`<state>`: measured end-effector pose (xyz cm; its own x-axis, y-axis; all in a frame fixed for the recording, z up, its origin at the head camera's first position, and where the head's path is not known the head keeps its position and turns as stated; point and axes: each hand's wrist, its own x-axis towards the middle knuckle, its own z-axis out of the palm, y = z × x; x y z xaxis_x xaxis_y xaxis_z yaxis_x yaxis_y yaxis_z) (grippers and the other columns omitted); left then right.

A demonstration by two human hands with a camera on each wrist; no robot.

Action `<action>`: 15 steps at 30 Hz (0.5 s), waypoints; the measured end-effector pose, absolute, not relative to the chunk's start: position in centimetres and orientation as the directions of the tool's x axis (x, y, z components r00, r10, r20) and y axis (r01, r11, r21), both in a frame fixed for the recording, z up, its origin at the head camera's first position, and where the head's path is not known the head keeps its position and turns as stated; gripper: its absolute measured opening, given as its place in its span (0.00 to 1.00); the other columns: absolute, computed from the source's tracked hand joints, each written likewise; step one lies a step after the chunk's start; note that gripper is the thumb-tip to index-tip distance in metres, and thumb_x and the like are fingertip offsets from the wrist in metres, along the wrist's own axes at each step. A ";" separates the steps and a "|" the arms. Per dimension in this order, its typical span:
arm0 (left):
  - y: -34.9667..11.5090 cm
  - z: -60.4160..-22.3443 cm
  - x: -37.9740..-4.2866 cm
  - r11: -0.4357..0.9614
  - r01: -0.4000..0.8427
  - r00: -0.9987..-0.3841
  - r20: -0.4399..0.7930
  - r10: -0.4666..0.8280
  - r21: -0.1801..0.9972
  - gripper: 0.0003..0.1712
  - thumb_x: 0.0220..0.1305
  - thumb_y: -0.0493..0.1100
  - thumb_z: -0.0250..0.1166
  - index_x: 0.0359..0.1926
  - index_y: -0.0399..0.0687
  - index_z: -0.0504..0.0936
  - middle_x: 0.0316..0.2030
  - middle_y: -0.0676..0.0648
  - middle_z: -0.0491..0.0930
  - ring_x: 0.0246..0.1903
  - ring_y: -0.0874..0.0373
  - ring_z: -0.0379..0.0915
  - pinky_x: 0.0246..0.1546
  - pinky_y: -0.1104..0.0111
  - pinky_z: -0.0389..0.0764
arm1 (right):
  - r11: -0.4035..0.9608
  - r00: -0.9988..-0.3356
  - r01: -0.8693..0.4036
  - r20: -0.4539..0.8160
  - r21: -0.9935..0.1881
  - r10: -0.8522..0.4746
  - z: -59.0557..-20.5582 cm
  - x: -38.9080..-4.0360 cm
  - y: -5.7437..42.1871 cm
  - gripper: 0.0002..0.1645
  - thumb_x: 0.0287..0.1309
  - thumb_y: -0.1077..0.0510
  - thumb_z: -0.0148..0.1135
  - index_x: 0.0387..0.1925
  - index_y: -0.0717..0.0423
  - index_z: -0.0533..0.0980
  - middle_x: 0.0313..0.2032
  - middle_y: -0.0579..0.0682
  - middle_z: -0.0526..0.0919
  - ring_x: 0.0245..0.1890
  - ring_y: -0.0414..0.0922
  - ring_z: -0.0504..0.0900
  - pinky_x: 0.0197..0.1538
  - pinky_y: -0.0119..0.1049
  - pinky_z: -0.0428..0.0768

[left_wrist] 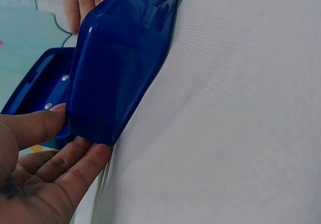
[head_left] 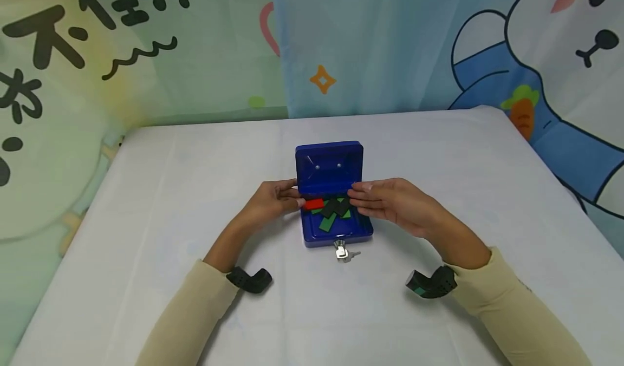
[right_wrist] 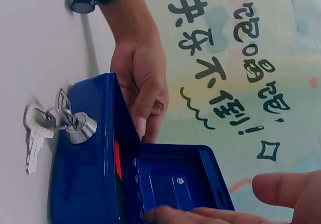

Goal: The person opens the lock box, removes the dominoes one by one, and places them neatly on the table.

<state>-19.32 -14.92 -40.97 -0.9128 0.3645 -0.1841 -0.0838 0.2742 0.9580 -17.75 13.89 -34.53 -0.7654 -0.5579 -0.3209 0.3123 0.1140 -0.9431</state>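
Observation:
A blue metal cash box (head_left: pixel 316 237) stands on the table with its lid (head_left: pixel 330 167) raised. Inside lie a red piece (head_left: pixel 313 204), several green pieces (head_left: pixel 327 223) and black pieces (head_left: pixel 329 209), all flat. My left hand (head_left: pixel 278 199) grips the box's left rear corner, thumb at the rim and fingers lower down, as the left wrist view shows. At the right rear, my right hand (head_left: pixel 390 201) has its fingers extended over the box's edge near the hinge; contact is unclear. Keys (right_wrist: pixel 41 128) hang from the front lock (right_wrist: pixel 82 128).
A white cloth covers the table (head_left: pixel 195 155). Behind it hangs a printed curtain (head_left: pixel 370 46) with cartoon figures and lettering. Each wrist bears a black camera, one on the left (head_left: pixel 251 280) and one on the right (head_left: pixel 433 282).

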 end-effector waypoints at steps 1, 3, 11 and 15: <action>-14.9 -40.9 -19.3 0.267 -0.090 -0.911 -0.187 0.366 0.959 0.36 0.65 0.37 0.65 0.70 0.33 0.61 0.53 0.36 0.79 0.53 0.49 0.77 0.57 0.59 0.73 | 0.125 -0.760 0.311 -0.325 -0.942 -0.563 -34.5 -17.7 13.8 0.32 0.75 0.59 0.42 0.69 0.77 0.50 0.70 0.68 0.56 0.70 0.57 0.58 0.63 0.43 0.66; -14.9 -41.2 -19.4 0.253 -0.096 -0.910 -0.188 0.369 0.963 0.36 0.65 0.37 0.64 0.70 0.34 0.61 0.53 0.37 0.79 0.52 0.49 0.77 0.57 0.60 0.74 | 0.153 -0.757 0.306 -0.338 -0.940 -0.559 -34.4 -17.8 13.5 0.32 0.76 0.58 0.42 0.69 0.77 0.49 0.71 0.67 0.54 0.71 0.57 0.55 0.65 0.44 0.63; -15.1 -41.3 -19.4 0.249 -0.085 -0.915 -0.174 0.364 0.965 0.36 0.64 0.38 0.66 0.70 0.34 0.62 0.50 0.40 0.81 0.50 0.52 0.78 0.55 0.62 0.75 | 0.310 -0.739 0.264 -0.399 -0.913 -0.544 -35.2 -18.1 12.1 0.37 0.75 0.52 0.45 0.68 0.78 0.51 0.71 0.67 0.53 0.71 0.59 0.54 0.68 0.48 0.58; -15.0 -41.3 -19.4 0.248 -0.079 -0.917 -0.168 0.363 0.965 0.36 0.64 0.38 0.65 0.69 0.34 0.63 0.50 0.41 0.81 0.50 0.53 0.78 0.55 0.63 0.75 | 0.385 -0.744 0.212 -0.404 -0.898 -0.532 -35.5 -18.0 11.4 0.36 0.76 0.51 0.43 0.69 0.76 0.53 0.71 0.66 0.54 0.70 0.60 0.54 0.68 0.50 0.56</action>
<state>-19.42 -15.04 -41.33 -0.9167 0.3627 -0.1678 -0.0785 0.2483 0.9655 -17.97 11.45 -35.52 -0.7442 -0.5322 -0.4036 0.2117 0.3853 -0.8982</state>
